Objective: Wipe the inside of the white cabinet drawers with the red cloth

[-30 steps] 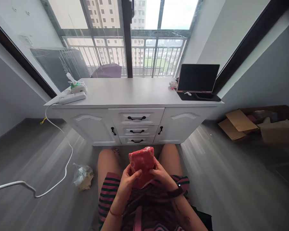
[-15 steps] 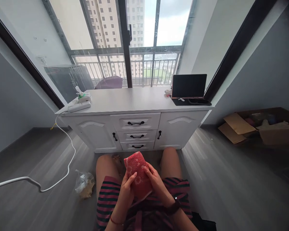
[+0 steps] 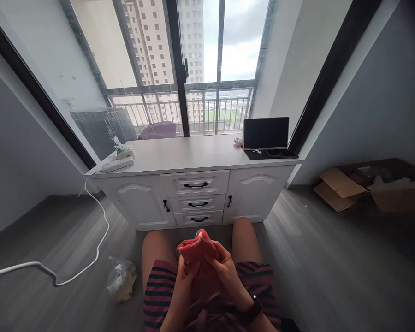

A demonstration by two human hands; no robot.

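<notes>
A folded red towel (image 3: 199, 251) with a pale pattern is held up between my two hands, above my lap. My left hand (image 3: 186, 276) grips its left side, thumb on the near face. On the other side my right hand (image 3: 223, 265) pinches the towel, with its thumb pressed against the near face too. The far upper edge of the cloth is bunched, and a small whitish spot shows at its top. My fingers behind the towel are hidden. A dark watch (image 3: 254, 306) sits on my right wrist.
Before my knees stands a white cabinet (image 3: 193, 157), with a tablet (image 3: 266, 133) and a power strip (image 3: 117, 164) on top. A white cable (image 3: 103, 230) runs across the floor at left, near a plastic bag (image 3: 122, 279). An open cardboard box (image 3: 397, 196) lies at right.
The towel's upper edge has bunched and tipped, so its flat patterned face shows less. Both hands still hold it. The camera view has tilted up slightly.
</notes>
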